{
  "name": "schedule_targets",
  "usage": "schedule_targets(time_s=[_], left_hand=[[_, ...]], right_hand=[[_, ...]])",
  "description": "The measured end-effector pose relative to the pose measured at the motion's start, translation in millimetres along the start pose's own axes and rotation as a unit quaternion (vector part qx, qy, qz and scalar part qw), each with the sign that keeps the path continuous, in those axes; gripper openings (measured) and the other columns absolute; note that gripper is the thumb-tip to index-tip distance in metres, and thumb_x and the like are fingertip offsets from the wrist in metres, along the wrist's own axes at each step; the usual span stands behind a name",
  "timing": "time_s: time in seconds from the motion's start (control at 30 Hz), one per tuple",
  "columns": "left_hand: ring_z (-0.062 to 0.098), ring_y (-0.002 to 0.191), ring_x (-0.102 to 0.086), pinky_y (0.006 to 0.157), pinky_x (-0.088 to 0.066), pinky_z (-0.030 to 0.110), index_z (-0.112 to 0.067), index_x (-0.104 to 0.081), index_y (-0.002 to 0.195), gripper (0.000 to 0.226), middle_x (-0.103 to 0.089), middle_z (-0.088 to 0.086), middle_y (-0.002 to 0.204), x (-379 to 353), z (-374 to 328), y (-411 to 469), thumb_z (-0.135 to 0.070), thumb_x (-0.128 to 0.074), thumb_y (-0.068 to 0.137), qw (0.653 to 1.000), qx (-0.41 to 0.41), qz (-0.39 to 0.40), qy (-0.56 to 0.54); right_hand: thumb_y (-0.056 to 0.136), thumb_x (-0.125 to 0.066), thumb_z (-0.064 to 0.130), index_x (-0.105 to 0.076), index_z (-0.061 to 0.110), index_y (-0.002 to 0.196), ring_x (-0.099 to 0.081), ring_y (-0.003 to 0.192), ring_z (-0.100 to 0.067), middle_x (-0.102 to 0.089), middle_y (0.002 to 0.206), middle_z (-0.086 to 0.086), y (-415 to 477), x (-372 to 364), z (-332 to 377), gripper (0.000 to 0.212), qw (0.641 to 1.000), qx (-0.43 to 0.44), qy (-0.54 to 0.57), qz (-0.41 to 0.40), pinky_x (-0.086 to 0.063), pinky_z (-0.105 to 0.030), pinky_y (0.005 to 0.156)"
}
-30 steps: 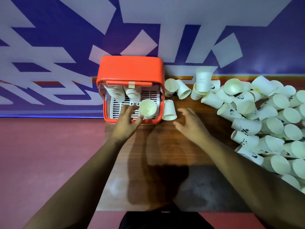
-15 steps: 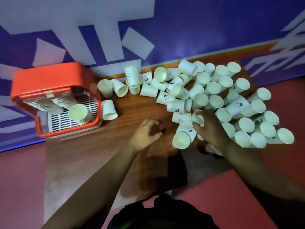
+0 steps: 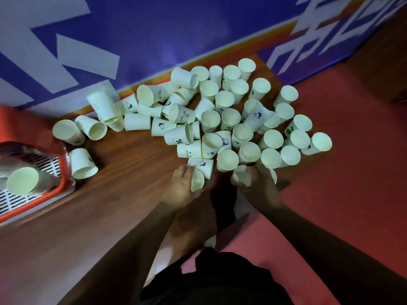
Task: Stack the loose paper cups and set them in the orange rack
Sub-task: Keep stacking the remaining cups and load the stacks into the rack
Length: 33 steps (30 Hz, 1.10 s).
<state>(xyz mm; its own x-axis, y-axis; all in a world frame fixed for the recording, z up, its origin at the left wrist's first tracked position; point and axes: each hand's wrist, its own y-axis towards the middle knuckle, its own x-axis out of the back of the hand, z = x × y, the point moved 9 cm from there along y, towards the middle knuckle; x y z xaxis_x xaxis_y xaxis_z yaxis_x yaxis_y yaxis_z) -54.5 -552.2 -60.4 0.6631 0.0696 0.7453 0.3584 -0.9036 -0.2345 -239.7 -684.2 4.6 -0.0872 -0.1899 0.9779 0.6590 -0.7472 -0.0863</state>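
A big heap of loose white paper cups (image 3: 229, 119) lies on the wooden table (image 3: 123, 190), most on their sides. My left hand (image 3: 181, 187) grips one cup (image 3: 197, 179) at the near edge of the heap. My right hand (image 3: 257, 183) curls round another cup (image 3: 241, 177) just to the right. The orange rack (image 3: 63, 172) sits at the far left, cut off by the frame, with stacked cups (image 3: 22, 180) lying inside on its white grille.
Three stray cups lie near the rack, the closest one (image 3: 82, 162) right beside its orange edge. A blue and white patterned wall (image 3: 154, 36) rises behind the table. Red floor (image 3: 352, 172) shows to the right of the table's edge.
The view swung right from the rack to the heap. My left hand left the rack and took a cup; my right hand reached into the heap and closed on a cup.
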Motion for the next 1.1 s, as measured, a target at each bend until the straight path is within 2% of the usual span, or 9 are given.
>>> schedule_targets(time_s=[0.17, 0.3, 0.43, 0.53, 0.63, 0.8, 0.9, 1.0, 1.1], left_hand=[[0.03, 0.122, -0.051, 0.102, -0.043, 0.039, -0.006, -0.051, 0.138, 0.077, -0.053, 0.011, 0.129, 0.8, 3.2, -6.7, -0.036, -0.077, 0.071, 0.999, 0.012, -0.02, -0.042], [0.01, 0.12, -0.044, 0.095, -0.033, 0.023, -0.012, -0.048, 0.138, 0.09, -0.049, -0.003, 0.127, 15.1, -0.2, -19.7, -0.06, -0.061, 0.063, 0.994, 0.03, -0.006, -0.105], [0.009, 0.112, -0.048, 0.085, -0.033, 0.022, -0.011, -0.051, 0.135, 0.094, -0.051, -0.003, 0.121, 29.2, 16.3, -28.3, -0.065, -0.056, 0.058, 0.994, 0.046, -0.019, -0.094], [0.017, 0.113, -0.053, 0.089, -0.038, 0.028, -0.013, -0.052, 0.134, 0.085, -0.053, 0.001, 0.119, 38.5, 32.5, -32.9, -0.056, -0.074, 0.064, 0.99, 0.077, -0.03, -0.116], [0.016, 0.114, -0.051, 0.094, -0.041, 0.031, -0.017, -0.053, 0.133, 0.071, -0.053, -0.002, 0.115, 51.4, 49.1, -38.0, -0.04, -0.085, 0.074, 0.985, 0.094, -0.057, -0.136], [0.008, 0.109, -0.047, 0.092, -0.041, 0.03, -0.024, -0.057, 0.125, 0.058, -0.049, -0.023, 0.105, 97.7, 70.2, -54.7, -0.044, -0.083, 0.076, 0.978, 0.106, -0.108, -0.144], [0.009, 0.11, -0.05, 0.094, -0.043, 0.032, -0.028, -0.056, 0.126, 0.068, -0.053, -0.011, 0.11, 136.1, 89.1, -70.1, -0.06, -0.075, 0.069, 0.975, 0.105, -0.13, -0.147], [0.012, 0.12, -0.052, 0.103, -0.045, 0.037, -0.028, -0.048, 0.137, 0.074, -0.053, -0.006, 0.129, 177.4, 114.1, -90.4, -0.055, -0.073, 0.073, 0.969, 0.102, -0.167, -0.153], [0.015, 0.12, -0.052, 0.102, -0.047, 0.041, -0.022, -0.047, 0.137, 0.071, -0.051, -0.005, 0.131, 221.8, 137.5, -119.9, -0.044, -0.079, 0.078, 0.953, 0.121, -0.232, -0.155]], right_hand=[[0.084, -0.04, 0.046, -0.068, 0.011, 0.105, -0.05, 0.102, -0.03, -0.057, 0.112, -0.01, -18.5, -66.8, -14.3, 0.049, 0.985, 0.015, -0.055, 0.16, -0.039, -0.04, 0.087], [0.058, -0.079, 0.01, -0.064, 0.01, 0.067, -0.057, 0.069, -0.031, -0.058, 0.08, -0.012, -15.6, -58.8, -7.1, 0.017, 0.994, -0.003, -0.027, 0.108, -0.05, -0.038, 0.058], [0.069, -0.072, 0.004, -0.063, 0.01, 0.064, -0.054, 0.072, -0.027, -0.059, 0.072, -0.007, -6.0, -46.1, 8.2, 0.012, 0.996, 0.064, -0.028, 0.048, -0.046, -0.035, 0.062], [0.066, -0.066, 0.003, -0.06, 0.008, 0.06, -0.052, 0.064, -0.027, -0.057, 0.065, -0.008, -16.8, -11.4, 33.5, 0.01, 0.99, 0.128, 0.062, -0.006, -0.045, -0.034, 0.057], [0.068, -0.074, 0.015, -0.051, 0.014, 0.088, -0.05, 0.072, -0.029, -0.053, 0.082, -0.01, -14.2, 11.7, 37.4, 0.03, 0.982, 0.085, 0.162, -0.052, -0.043, -0.036, 0.068], [0.068, -0.071, 0.024, -0.064, 0.015, 0.067, -0.055, 0.105, -0.03, -0.052, 0.113, -0.009, 11.2, 33.0, 64.4, 0.012, 0.971, 0.065, 0.222, -0.061, -0.047, -0.042, 0.09], [0.071, -0.077, 0.016, -0.064, 0.014, 0.071, -0.049, 0.124, -0.028, -0.05, 0.128, -0.013, 31.7, 48.0, 103.5, 0.013, 0.959, 0.08, 0.265, -0.053, -0.039, -0.026, 0.1], [0.075, -0.077, 0.011, -0.061, 0.014, 0.073, -0.045, 0.129, -0.02, -0.05, 0.133, -0.012, 52.0, 49.6, 149.3, 0.017, 0.951, 0.085, 0.298, -0.013, -0.024, 0.001, 0.089], [0.078, -0.076, 0.014, -0.065, 0.009, 0.082, -0.043, 0.129, -0.012, -0.049, 0.136, -0.005, 67.6, 51.9, 205.2, 0.013, 0.944, 0.104, 0.314, 0.017, -0.025, -0.001, 0.087]])
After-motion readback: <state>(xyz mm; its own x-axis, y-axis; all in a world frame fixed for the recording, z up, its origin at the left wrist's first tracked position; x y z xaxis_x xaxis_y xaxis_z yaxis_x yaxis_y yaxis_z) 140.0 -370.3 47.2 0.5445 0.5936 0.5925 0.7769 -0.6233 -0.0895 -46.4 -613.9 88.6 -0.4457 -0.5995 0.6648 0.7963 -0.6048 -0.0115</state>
